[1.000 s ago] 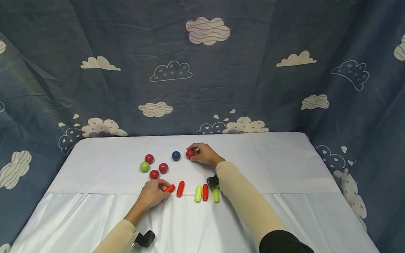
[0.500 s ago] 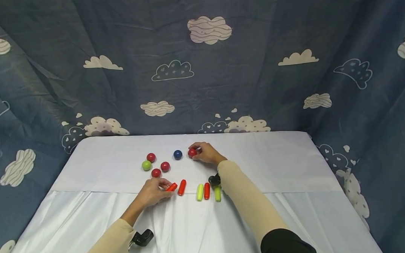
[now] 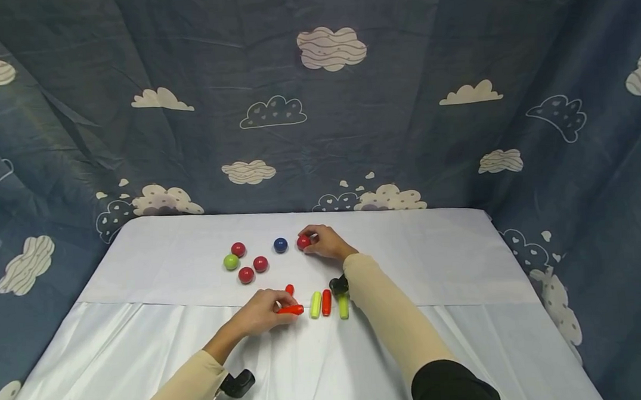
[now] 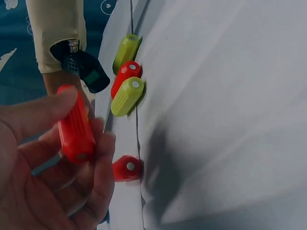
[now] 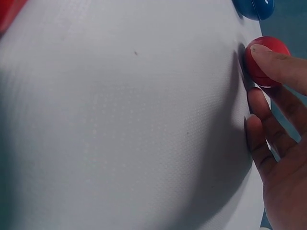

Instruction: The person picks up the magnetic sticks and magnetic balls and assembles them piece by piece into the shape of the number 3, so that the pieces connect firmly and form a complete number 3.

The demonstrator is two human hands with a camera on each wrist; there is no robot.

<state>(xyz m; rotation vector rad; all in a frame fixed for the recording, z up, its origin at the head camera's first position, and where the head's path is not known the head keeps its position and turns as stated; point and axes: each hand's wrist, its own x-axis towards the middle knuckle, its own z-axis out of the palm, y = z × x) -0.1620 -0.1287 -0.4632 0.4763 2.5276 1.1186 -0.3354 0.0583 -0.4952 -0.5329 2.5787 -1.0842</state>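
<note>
My left hand (image 3: 263,313) pinches a red ridged plastic handle (image 4: 76,127) between thumb and fingers, close over the white cloth. Just behind that hand lies another red handle (image 3: 290,289), partly covered by the fingers in the head view. My right hand (image 3: 328,244) holds a shiny red ball (image 5: 266,60) at the back of the table, its thumb pressed on the ball's side. A dark blue ball (image 3: 280,244) sits a little left of it. To the right of my left hand, a yellow-green handle (image 3: 315,305) lies beside a red handle (image 3: 327,303).
Several balls are grouped at the left, among them a green ball (image 3: 231,262) and a red ball (image 3: 245,275). Another yellow-green handle (image 3: 343,307) lies under the black camera (image 3: 338,285) on my right wrist. A cloud-patterned curtain (image 3: 393,149) stands behind the table.
My left hand has moved right and nearer with the red handle, which has turned to lie more sideways. The right hand stays on the red ball.
</note>
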